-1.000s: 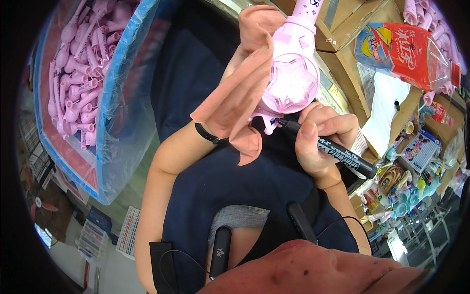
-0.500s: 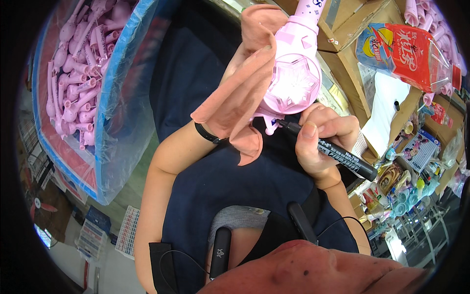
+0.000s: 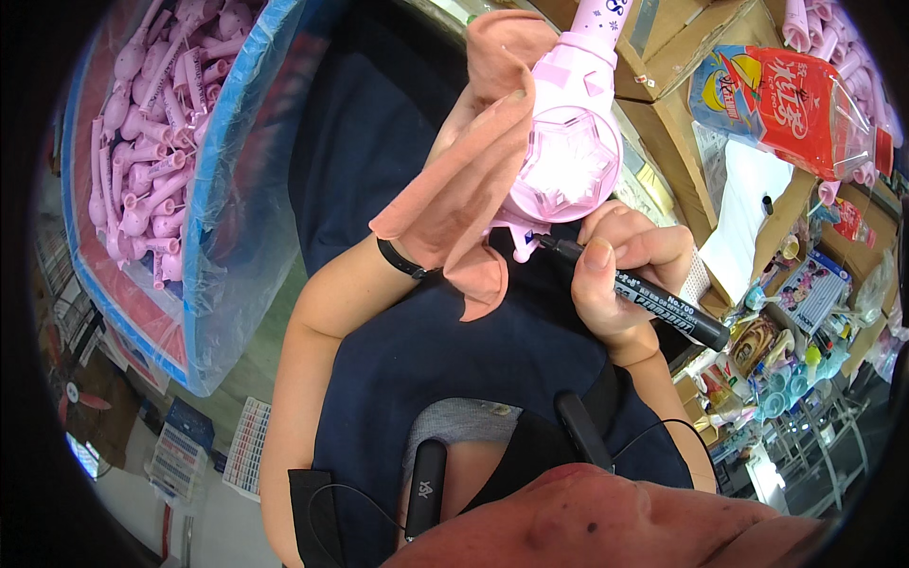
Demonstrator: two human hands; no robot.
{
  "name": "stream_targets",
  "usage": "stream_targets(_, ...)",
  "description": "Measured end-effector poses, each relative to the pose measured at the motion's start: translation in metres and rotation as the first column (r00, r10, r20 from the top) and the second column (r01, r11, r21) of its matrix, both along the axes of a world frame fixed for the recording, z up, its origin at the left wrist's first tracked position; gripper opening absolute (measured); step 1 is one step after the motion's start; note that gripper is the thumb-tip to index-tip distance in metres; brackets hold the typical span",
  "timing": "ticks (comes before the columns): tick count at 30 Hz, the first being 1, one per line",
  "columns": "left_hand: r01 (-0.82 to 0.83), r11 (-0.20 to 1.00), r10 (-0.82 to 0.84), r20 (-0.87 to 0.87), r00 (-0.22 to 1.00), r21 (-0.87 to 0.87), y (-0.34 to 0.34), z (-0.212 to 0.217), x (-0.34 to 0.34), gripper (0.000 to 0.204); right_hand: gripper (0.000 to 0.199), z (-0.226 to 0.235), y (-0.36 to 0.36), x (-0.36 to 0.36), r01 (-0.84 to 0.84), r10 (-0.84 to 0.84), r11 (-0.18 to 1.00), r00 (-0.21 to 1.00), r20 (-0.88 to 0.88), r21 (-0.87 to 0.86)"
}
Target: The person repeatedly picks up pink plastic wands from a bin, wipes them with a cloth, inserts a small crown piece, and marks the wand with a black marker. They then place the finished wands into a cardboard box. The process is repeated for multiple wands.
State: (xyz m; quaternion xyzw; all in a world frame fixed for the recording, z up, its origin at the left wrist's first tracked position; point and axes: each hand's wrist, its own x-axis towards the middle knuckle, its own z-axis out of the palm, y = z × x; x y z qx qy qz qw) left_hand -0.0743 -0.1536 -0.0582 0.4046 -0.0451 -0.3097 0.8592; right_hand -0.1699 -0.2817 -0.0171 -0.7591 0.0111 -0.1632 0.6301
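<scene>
A pink toy wand (image 3: 568, 156) with a round, shiny snowflake face lies in front of me at the top middle. My left hand (image 3: 453, 128), mostly covered by a salmon-coloured cloth (image 3: 473, 180), is at its left side and holds it; the fingers are hidden. Pinched in my right hand (image 3: 630, 260) is a black marker pen (image 3: 677, 312), uncapped. Its tip touches or nearly touches the small knobbed end of the wand, where a dark blue-black patch shows.
Many pink wand parts (image 3: 151, 180) fill a plastic-lined container with a blue rim (image 3: 213, 170) at the left. To the right are cardboard boxes (image 3: 663, 133), a red-labelled plastic bottle (image 3: 791, 109), white paper (image 3: 753, 199) and more pink parts (image 3: 833, 38). Cluttered goods lie at the far right.
Almost nothing differs. The marker tip has shifted very slightly at the wand's knobbed end; both hands keep their places.
</scene>
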Motion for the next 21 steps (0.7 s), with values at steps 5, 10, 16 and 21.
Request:
stream_targets(5,0.029,0.999,-0.033,0.157,0.987,0.028,0.003,-0.003,0.004,0.049,0.041,-0.002,0.003,0.000,0.025,-0.025,1.000,0.999,0.025,-0.005)
stream_targets(10,0.051,0.999,-0.050,0.067,0.996,-0.010,0.003,-0.004,0.002,0.049,0.033,0.002,0.007,0.000,0.084,-0.084,0.996,0.996,-0.032,0.016)
stream_targets(16,0.034,0.999,-0.039,0.222,0.974,0.030,0.005,-0.004,0.001,0.050,0.037,-0.002,-0.002,-0.001,-0.019,0.018,0.992,1.000,0.010,0.128)
stream_targets(21,0.067,0.989,-0.104,0.295,0.950,0.133,0.010,-0.005,0.006,0.051,0.033,0.005,-0.025,-0.014,0.204,-0.303,0.932,0.892,0.336,0.299)
